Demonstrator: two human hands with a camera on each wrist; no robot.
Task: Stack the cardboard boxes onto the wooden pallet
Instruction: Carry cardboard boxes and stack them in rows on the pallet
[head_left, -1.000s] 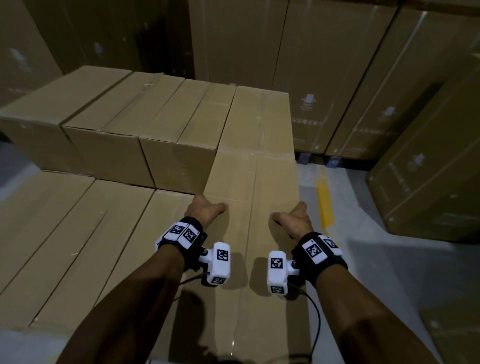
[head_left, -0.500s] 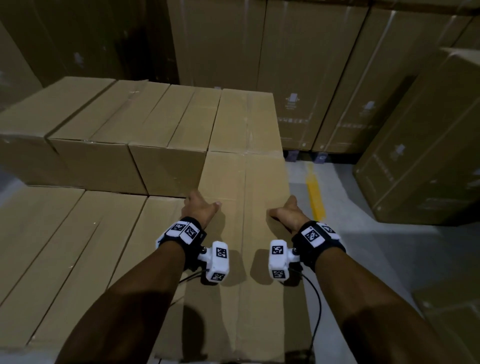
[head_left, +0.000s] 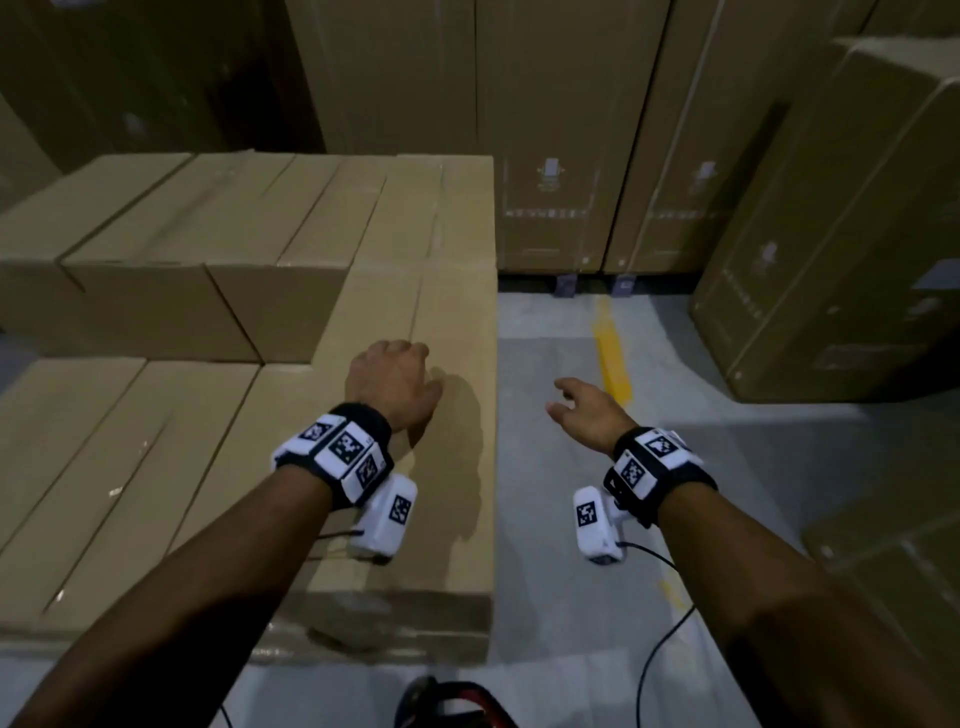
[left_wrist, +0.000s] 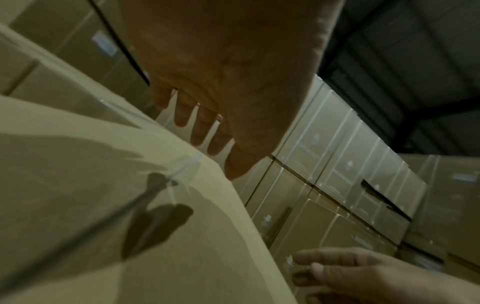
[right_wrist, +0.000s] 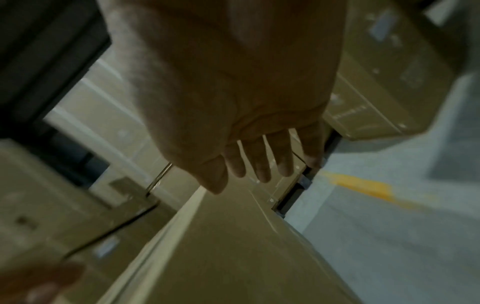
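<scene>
Several brown cardboard boxes lie stacked in two tiers; whatever they stand on is hidden beneath them. The long box (head_left: 441, 467) forms the stack's right edge, beside the raised tier (head_left: 208, 223). My left hand (head_left: 392, 382) hovers over that box's top, and in the left wrist view its fingers (left_wrist: 200, 131) hang relaxed and hold nothing. My right hand (head_left: 582, 410) is off the box, over the floor to its right. Its fingers (right_wrist: 259, 164) are spread and empty, with the box's side (right_wrist: 221, 246) below them.
Tall cartons (head_left: 545, 130) line the back. A leaning carton (head_left: 831, 234) stands at the right and another box (head_left: 893, 571) at the lower right. Grey floor (head_left: 701, 415) with a yellow mark (head_left: 613, 358) runs between. A cable (head_left: 660, 639) trails by my right arm.
Both hands have come off the top of the long box. The right hand has swung rightward over the floor and the left has risen. The head view has shifted to the right.
</scene>
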